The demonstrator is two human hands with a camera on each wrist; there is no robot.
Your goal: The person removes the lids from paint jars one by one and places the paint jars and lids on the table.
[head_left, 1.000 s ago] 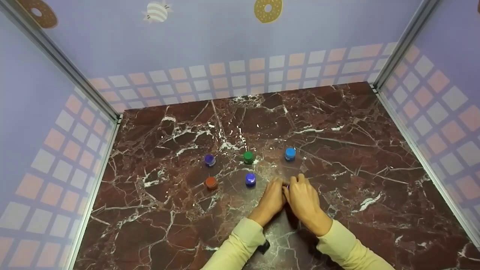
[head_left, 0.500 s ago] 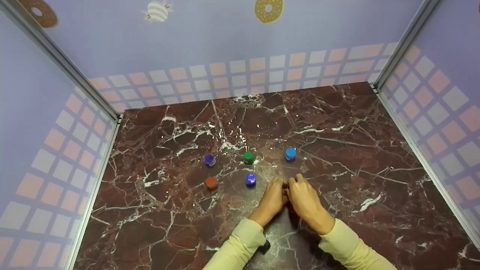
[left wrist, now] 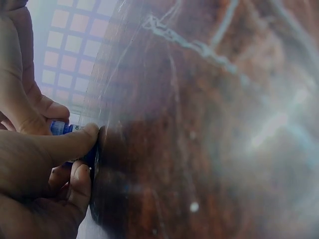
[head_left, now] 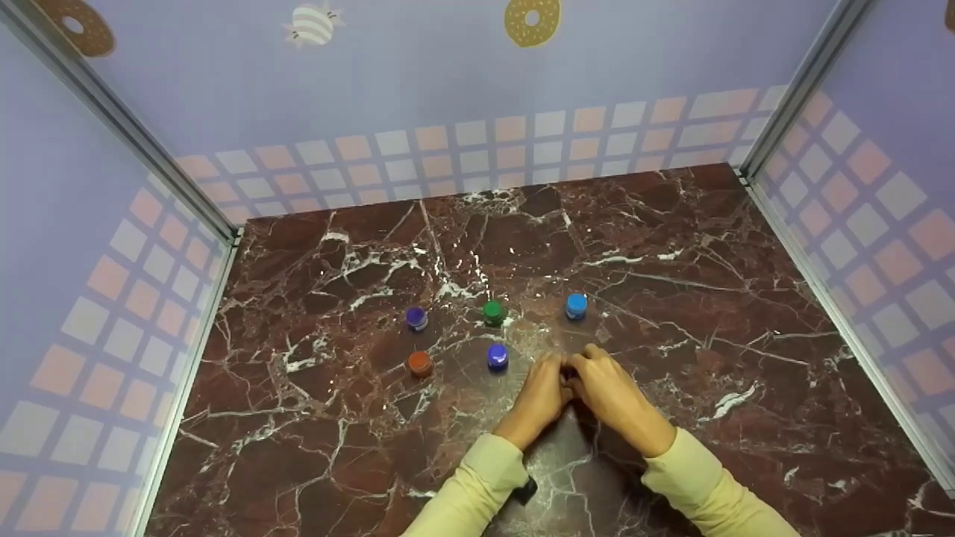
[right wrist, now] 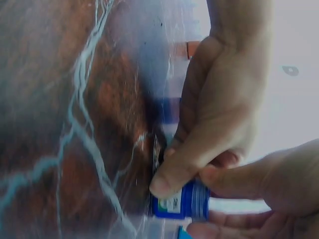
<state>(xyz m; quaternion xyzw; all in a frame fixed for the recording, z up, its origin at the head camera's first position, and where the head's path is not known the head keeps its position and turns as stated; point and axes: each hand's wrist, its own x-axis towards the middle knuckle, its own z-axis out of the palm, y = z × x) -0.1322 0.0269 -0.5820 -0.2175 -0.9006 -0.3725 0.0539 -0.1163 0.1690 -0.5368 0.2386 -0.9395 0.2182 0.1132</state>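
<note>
Marbled worktop (head_left: 283,440): left hand (head_left: 543,393) grips blue jar (right wrist: 172,206), right hand (head_left: 610,393) pinches its cap (right wrist: 200,201); five other jars (head_left: 493,313) left and far.

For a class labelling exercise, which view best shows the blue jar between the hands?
The right wrist view: the blue jar shows its label and ridged cap. The left wrist view shows only parts between fingers; in the head view, the left hand and right hand nearly hide it.

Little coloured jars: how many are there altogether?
6. Back row: purple jar, green jar, light-blue jar. Front: orange jar, violet-blue jar. Both hands, left hand and right hand, hold a dark-blue jar, largely hidden from above. Others could be hidden there.
</note>
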